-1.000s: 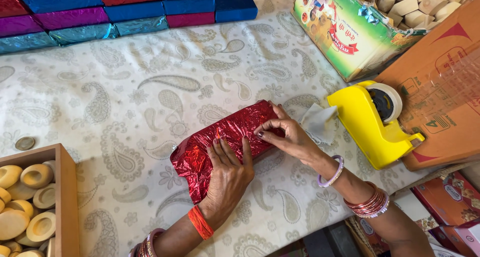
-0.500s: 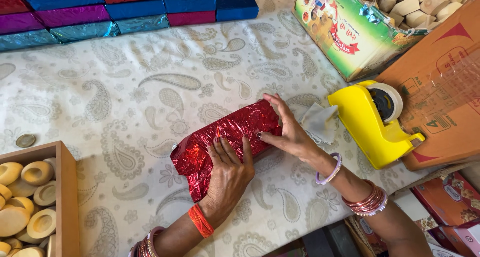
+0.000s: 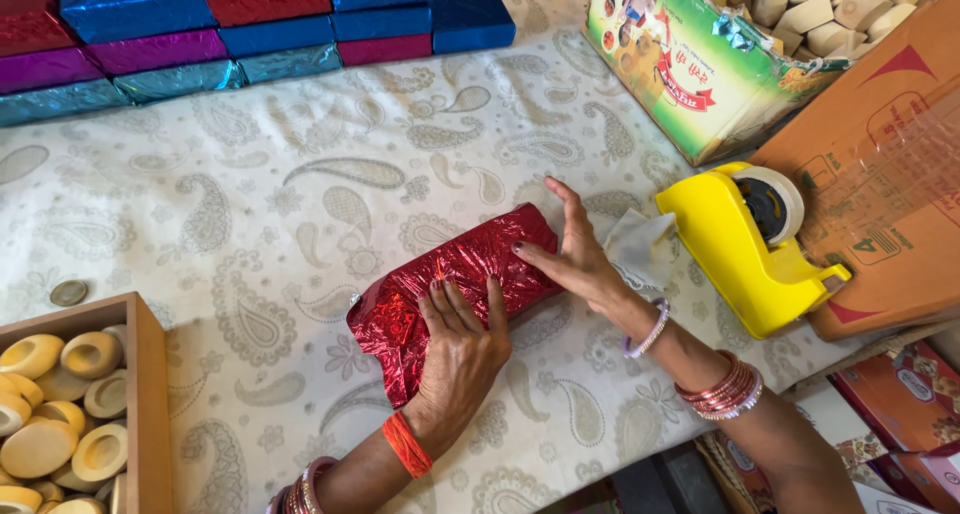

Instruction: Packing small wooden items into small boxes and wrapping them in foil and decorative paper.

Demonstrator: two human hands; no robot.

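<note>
Head view: left hand [image 3: 458, 349] presses flat, fingers spread, on red foil parcel [image 3: 450, 279] at mid-counter [image 3: 250, 224]. Right hand [image 3: 575, 254], fingers straight, smooths its end. Wrapping step; sealing likely requires tape dispenser [image 3: 745, 244].

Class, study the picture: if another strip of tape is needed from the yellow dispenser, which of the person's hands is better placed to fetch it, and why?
Probably the right hand. It rests at the red foil package's end nearest the yellow tape dispenser, while the left hand presses flat on the package, farther away.
</note>
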